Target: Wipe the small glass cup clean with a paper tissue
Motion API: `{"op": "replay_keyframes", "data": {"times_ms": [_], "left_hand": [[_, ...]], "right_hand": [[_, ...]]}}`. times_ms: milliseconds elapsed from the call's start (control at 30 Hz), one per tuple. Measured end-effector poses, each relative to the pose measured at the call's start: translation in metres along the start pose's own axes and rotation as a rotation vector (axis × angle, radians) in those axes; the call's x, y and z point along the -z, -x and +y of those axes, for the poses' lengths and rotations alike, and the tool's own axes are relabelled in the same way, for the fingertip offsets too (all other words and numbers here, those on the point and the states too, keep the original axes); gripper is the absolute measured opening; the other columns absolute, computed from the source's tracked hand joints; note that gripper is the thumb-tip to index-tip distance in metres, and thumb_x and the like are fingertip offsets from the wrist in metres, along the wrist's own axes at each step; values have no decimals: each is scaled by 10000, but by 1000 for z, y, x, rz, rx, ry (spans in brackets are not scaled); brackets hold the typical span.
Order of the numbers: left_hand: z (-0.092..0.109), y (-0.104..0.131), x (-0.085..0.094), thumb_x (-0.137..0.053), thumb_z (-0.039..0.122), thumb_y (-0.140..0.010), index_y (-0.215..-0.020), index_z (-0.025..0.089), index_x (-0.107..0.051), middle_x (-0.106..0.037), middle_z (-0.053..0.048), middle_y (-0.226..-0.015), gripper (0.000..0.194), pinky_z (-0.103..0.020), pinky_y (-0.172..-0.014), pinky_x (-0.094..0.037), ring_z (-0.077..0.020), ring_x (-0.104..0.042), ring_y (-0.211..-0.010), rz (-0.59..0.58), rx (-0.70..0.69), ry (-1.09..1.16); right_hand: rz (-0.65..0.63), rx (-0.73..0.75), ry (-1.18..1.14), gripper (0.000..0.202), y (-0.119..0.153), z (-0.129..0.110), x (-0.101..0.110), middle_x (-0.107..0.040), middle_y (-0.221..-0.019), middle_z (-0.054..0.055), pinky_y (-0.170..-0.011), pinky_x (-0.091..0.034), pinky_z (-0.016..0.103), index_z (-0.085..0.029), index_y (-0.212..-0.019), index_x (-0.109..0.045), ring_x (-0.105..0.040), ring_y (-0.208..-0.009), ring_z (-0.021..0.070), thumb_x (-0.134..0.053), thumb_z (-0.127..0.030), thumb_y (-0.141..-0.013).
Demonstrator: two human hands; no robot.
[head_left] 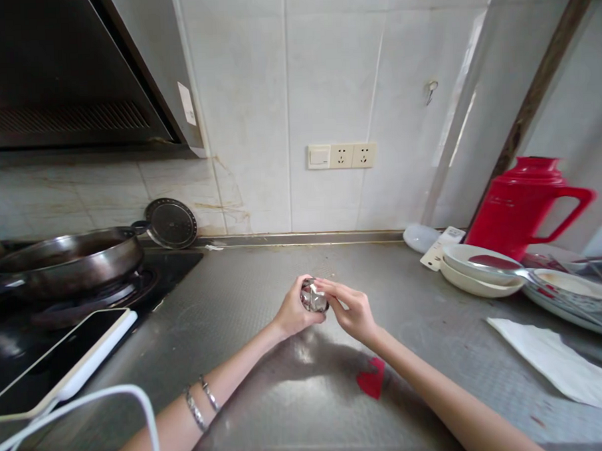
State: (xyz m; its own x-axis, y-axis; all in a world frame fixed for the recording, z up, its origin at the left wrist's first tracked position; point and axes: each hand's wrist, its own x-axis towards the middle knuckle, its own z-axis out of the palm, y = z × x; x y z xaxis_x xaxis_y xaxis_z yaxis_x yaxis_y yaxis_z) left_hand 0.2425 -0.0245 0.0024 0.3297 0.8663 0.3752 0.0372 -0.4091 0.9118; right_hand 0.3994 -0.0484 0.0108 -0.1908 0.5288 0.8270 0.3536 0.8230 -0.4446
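The left hand [293,312] clasps a small silvery round container [313,299], the right hand [353,309] touches its top, pinch unverifiable, and slackened hold could drop it onto the table [253,274] below.

Left of the red jug [517,206], fingers [341,291] are hiding some of a shiny thing [313,298]; farther left, the view's edge is cutting a phone [57,362].

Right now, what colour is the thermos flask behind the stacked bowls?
The thermos flask is red, handle included; the head view shows it best.
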Motion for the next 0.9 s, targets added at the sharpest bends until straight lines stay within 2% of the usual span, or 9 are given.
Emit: {"op": "replay_keyframes", "data": {"times_ms": [133, 233, 300, 500, 600, 767, 833, 900], "left_hand": [[-2, 1, 1, -754, 120, -486, -1135, 194, -443, -580, -26, -986, 724, -239, -671, -447, -143, -580, -780, -14, 33, 1], [-2, 1, 2, -767, 154, -497, -1142, 184, -457, -584, -32, -971, 715, -240, -658, -443, -142, -577, -769, -8, 38, -35], [-2, 0, 2, -777, 169, -495, -1138, 177, -459, -591, -31, -959, 717, -243, -660, -445, -140, -576, -760, -11, 40, -44], [-11, -3, 1, -776, 200, -535, -1093, 175, -457, -633, -37, -945, 643, -279, -732, -473, -171, -607, -831, 3, 23, -18], [-11, -2, 0, -780, 202, -532, -1113, 180, -445, -637, -44, -966, 671, -285, -749, -481, -181, -617, -855, 7, 12, -11], [-4, 2, 0, -785, 227, -523, -1137, 185, -427, -612, -48, -1007, 712, -271, -741, -477, -167, -614, -839, -20, 5, 9], [-5, 2, 0, -780, 231, -530, -1134, 179, -432, -614, -49, -995, 699, -276, -737, -479, -168, -614, -829, -22, 6, 8], [-9, 0, 0, -775, 237, -541, -1131, 176, -444, -624, -46, -969, 680, -286, -741, -482, -175, -615, -831, -13, 6, -14]], "right_hand": [[88, -259, -102, 200, -4, 5, -2, -731, -1015, 64, -801, -586, 356, -229, -932, -720, -691, -963, 241, -534, -292, -895], [96, -326, -151, 215, -5, 7, -3, -736, -993, 74, -768, -593, 356, -208, -922, -725, -703, -920, 244, -543, -320, -892], [93, -276, -107, 205, -4, 5, -3, -733, -1008, 70, -792, -589, 361, -218, -940, -722, -701, -930, 240, -541, -302, -893], [-15, 88, 38, 273, 0, -6, -1, -693, -1121, 51, -965, -521, 384, -251, -1078, -679, -642, -1075, 217, -491, -171, -896], [10, 53, 35, 272, -2, -6, -1, -705, -1094, 38, -950, -532, 366, -260, -1061, -686, -652, -1056, 210, -488, -170, -897], [111, -183, 13, 205, -4, -1, -1, -737, -991, 50, -761, -601, 331, -246, -966, -718, -715, -880, 225, -527, -227, -892], [125, -182, 30, 208, -3, 0, -2, -737, -993, 53, -757, -601, 327, -244, -979, -715, -713, -886, 225, -528, -222, -890], [114, -87, 56, 233, -2, 0, -3, -725, -1038, 54, -836, -581, 340, -244, -1021, -701, -692, -961, 222, -519, -190, -887]]}}
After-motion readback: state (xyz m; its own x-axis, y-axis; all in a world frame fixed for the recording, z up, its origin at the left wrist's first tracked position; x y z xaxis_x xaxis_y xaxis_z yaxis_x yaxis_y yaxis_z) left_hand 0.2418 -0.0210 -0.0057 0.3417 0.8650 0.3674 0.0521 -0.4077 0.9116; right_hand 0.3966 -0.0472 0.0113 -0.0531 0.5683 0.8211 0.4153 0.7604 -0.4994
